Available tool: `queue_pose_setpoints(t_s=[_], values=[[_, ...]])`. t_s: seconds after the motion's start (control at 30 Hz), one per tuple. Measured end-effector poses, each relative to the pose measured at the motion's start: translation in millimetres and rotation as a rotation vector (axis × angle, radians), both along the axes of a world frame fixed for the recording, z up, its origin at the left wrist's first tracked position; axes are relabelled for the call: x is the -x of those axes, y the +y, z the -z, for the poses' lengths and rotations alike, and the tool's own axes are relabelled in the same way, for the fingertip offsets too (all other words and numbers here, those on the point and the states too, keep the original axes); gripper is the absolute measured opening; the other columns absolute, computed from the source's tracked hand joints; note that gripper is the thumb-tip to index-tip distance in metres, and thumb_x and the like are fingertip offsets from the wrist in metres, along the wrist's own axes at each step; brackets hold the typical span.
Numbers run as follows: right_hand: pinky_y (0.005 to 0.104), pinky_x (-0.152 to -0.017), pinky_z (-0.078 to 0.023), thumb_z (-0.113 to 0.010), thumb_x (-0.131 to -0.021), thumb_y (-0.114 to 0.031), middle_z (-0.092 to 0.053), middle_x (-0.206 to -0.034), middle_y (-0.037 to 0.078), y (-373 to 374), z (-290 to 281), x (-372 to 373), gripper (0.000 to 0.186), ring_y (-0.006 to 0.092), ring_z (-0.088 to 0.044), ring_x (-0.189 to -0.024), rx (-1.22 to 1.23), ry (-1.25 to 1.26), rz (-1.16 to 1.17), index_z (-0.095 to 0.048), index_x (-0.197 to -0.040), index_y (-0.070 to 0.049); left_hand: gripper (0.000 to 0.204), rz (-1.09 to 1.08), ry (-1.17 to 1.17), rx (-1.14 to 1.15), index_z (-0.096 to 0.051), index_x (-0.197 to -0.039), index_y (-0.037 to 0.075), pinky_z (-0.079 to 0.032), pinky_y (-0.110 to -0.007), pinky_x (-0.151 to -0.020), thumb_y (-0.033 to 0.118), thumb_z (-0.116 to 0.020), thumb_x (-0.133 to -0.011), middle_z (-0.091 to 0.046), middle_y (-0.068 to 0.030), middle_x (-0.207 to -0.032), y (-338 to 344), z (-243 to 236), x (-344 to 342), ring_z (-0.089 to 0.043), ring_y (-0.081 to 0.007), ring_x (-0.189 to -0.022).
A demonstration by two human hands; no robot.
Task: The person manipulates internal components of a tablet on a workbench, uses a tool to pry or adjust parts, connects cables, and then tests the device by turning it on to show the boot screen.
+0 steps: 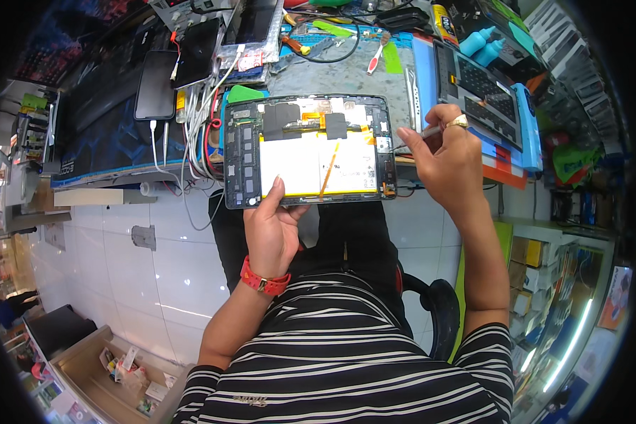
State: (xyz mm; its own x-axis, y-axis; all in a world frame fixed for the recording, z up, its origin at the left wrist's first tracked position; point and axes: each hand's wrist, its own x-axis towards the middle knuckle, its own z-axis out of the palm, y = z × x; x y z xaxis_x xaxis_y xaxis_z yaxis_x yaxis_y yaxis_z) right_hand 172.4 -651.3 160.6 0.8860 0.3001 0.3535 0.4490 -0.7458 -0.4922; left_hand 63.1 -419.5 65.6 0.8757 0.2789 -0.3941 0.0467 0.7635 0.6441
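An opened tablet with its back cover off is held up at the table's near edge, showing a white battery, black tape patches and orange flex strips. My left hand grips its lower edge, thumb lying over the battery's lower left corner and the fingers hidden underneath. At the tablet's right edge, my right hand pinches a thin, slender tool. The tool's tip reaches toward the tablet's right side; whether it touches cannot be made out.
Behind the tablet lies a grey work mat with a red-and-white brush. A phone on a white cable lies to the left. To the right are an opened laptop part and teal bottles. An open box stands lower left.
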Motion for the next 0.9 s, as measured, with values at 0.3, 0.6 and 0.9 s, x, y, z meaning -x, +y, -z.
queue_pose_setpoints(t_s=[0.3, 0.6, 0.9], values=[[0.0356, -0.062, -0.056, -0.078, -0.084, -0.008, -0.066, -0.086, 0.016, -1.1, 1.6, -1.3, 0.031, 0.0286, -0.071, -0.073, -0.192, 0.084, -0.09, -0.054, -0.101, 0.001, 0.035, -0.005, 0.005, 0.014, -0.049, -0.138, 0.006, -0.063, -0.038, -0.079, 0.01, -0.054, -0.103, -0.063, -0.011, -0.125, 0.2, 0.2, -0.4, -0.067, -0.0212, -0.109], [0.0313, -0.062, -0.054, -0.073, -0.086, 0.001, -0.068, -0.088, 0.015, -4.8, 0.5, 2.8, 0.028, 0.0246, -0.071, -0.075, -0.226, 0.124, -0.087, -0.054, -0.106, 0.001, 0.035, 0.014, 0.005, 0.024, -0.049, -0.137, 0.006, -0.063, -0.038, -0.08, 0.01, -0.054, -0.103, -0.063, -0.0113, -0.125, 1.6, 2.6, 0.9, -0.067, -0.0217, -0.108], [0.0266, -0.066, -0.059, -0.073, -0.091, -0.006, -0.069, -0.089, 0.013, 7.6, 17.7, -29.0, 0.022, 0.0183, -0.073, -0.082, -0.815, 0.268, 0.059, -0.053, -0.1, -0.001, 0.028, -0.041, 0.009, 0.023, -0.058, -0.128, -0.001, -0.063, -0.037, -0.079, 0.013, -0.056, -0.103, -0.067, -0.0131, -0.119, -3.0, -2.5, 0.0, -0.069, -0.0225, -0.104]])
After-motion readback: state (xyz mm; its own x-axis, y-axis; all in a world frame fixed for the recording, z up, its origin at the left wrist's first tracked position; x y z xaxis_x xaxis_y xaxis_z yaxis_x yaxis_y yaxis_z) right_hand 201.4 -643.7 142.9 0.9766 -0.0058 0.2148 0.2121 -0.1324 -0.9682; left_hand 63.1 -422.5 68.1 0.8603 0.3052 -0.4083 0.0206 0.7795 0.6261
